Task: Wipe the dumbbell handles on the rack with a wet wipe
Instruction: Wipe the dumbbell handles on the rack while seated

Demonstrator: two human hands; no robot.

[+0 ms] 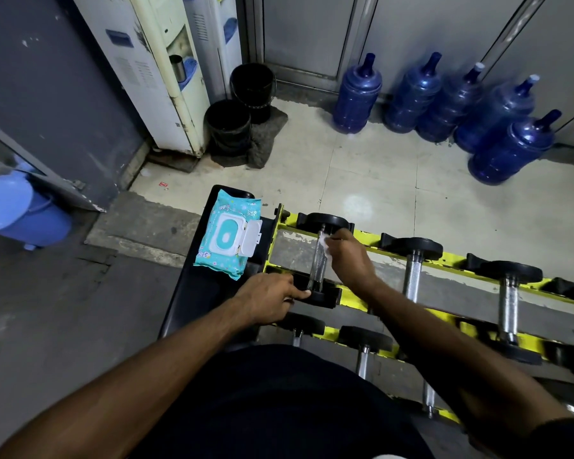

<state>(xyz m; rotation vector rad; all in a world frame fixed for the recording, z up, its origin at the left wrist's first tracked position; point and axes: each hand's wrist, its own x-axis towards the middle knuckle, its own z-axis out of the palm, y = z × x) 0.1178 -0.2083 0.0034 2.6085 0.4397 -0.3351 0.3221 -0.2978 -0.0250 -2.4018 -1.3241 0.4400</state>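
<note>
- Two tiers of the yellow rack (350,298) run from the middle of the frame to the lower right, with black-headed dumbbells lying crosswise on them; I see the chrome bars of the neighbours (413,276) bare and untouched by either hand.
- Five blue water jugs (357,94) stand on the tiled floor along the wall in the upper right, close together.
- At upper left I make out a pale water dispenser (166,71), and just beside its foot two black buckets (229,127).
- A blue bin (17,210) sits at the left edge.
- The black padded table (186,299) butts against the left end of the rack, at centre frame.
- On the table's far part lies a turquoise pack of wipes (227,238), its white flap lid standing open.
- The dumbbell (325,221) I am working on is the leftmost one on the upper tier, at centre frame.
- My left hand (269,299) rests at the rack's near rail, fingers stretched out and touching the dumbbell's near head, holding nothing.
- My right hand (348,256) is curled over the far half of the handle (316,273), pinching a wet wipe.
- The wet wipe (323,241) is white, bunched, and pressed against the handle just below the far head.
</note>
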